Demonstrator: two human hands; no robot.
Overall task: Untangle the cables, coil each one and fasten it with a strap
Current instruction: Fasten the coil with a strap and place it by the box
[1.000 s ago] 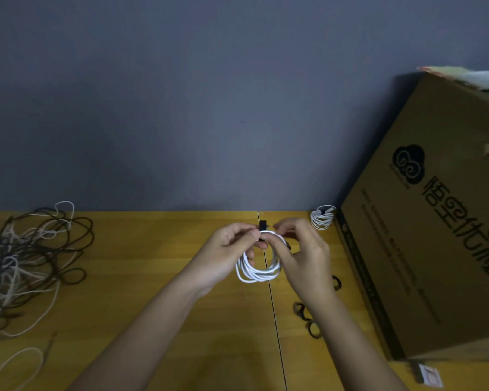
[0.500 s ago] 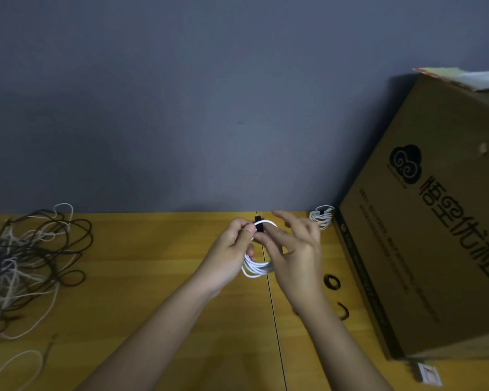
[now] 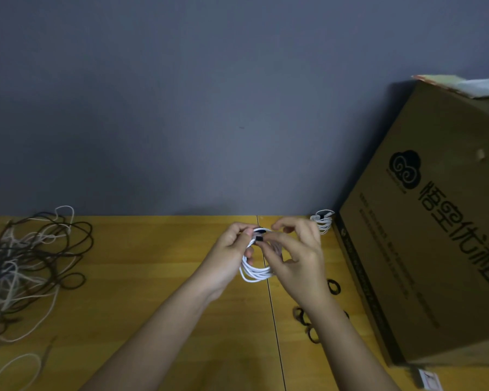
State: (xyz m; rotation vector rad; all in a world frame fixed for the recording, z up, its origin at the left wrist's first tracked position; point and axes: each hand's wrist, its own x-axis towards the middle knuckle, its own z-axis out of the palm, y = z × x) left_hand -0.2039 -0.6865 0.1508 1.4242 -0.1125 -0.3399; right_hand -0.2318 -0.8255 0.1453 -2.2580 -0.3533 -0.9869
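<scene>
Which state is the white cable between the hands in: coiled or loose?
Coiled: the white cable hangs in stacked loops, gripped by the left hand and right hand at a black strap.

A single head-worn wide-angle view looks forward and down from the near edge of the table [image 3: 153, 277], close above both forearms. It faces the far wall [image 3: 181, 108], with a box [image 3: 421, 249] filling the right side.

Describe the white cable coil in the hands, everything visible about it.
The white cable coil is a thin, smooth-looking cord wound into several round loops, held upright above the wooden table. The left hand grips its left side; the right hand pinches a black strap at its top. Its ends are hidden.
</scene>
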